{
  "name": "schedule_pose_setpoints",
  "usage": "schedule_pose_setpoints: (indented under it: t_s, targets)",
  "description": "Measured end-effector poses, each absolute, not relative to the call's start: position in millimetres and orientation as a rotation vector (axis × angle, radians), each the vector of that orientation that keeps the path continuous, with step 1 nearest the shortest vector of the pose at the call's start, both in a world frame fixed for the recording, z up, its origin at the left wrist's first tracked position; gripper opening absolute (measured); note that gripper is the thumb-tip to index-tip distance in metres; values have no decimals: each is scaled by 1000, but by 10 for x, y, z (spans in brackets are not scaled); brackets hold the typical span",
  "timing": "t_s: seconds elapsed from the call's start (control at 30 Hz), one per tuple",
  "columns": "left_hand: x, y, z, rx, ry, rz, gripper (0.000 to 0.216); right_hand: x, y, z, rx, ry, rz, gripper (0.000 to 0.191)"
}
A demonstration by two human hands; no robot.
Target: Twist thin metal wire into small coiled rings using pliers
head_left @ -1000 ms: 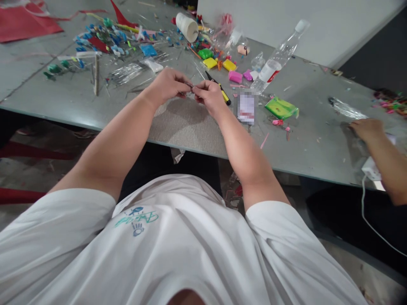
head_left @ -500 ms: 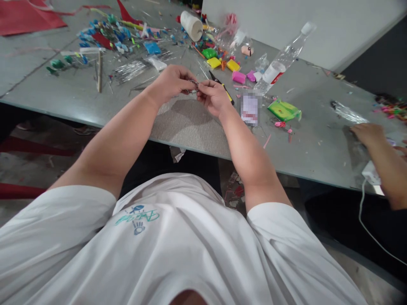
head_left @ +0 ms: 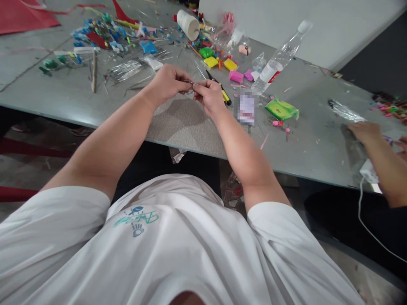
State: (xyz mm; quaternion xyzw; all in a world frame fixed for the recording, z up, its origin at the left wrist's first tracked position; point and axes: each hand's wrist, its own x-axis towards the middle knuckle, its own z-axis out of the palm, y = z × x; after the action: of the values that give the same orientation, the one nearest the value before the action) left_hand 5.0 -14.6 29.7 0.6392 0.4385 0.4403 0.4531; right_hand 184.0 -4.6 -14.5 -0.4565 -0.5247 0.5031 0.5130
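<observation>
Above the table, my left hand (head_left: 168,82) is closed, thumb and fingers pinched on a small dark wire piece (head_left: 191,82). My right hand (head_left: 209,95) meets it fingertip to fingertip, closed on the same piece. The fingers cover most of it, so its full shape is hidden. Just right of my right hand lie yellow-and-black pliers (head_left: 225,94). Beyond my left wrist rests a bundle of thin silvery wires (head_left: 127,70), with a small clear plastic bag (head_left: 153,63) at its end.
Yellow clay packs (head_left: 211,62), a tilted plastic bottle (head_left: 275,63) and a green packet (head_left: 282,109) lie to the right. A white cup (head_left: 188,25) lies on its side at the back. Blue pieces (head_left: 117,36) clutter the left. Another person's hand (head_left: 365,132) rests at far right.
The view has shifted slightly, so the table things sit a little further left. Both hands keep their pinch on the wire piece, with hardly any movement against the table.
</observation>
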Motion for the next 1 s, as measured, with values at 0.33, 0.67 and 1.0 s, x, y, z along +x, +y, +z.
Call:
schedule_pose_setpoints:
  t_s: [0.33, 0.67, 1.0]
  targets:
    - [49, -19, 195, 1567, 1031, 1078, 26, 1851, -125, 34, -1061, -1181, 1381, 39]
    - [26, -79, 251, 1504, 1022, 1082, 24, 1920, -302, 306, -1074, -1169, 1573, 29]
    - [17, -56, 245, 1457, 1018, 1015, 31, 1944, -355, 329, -1032, -1234, 1652, 36]
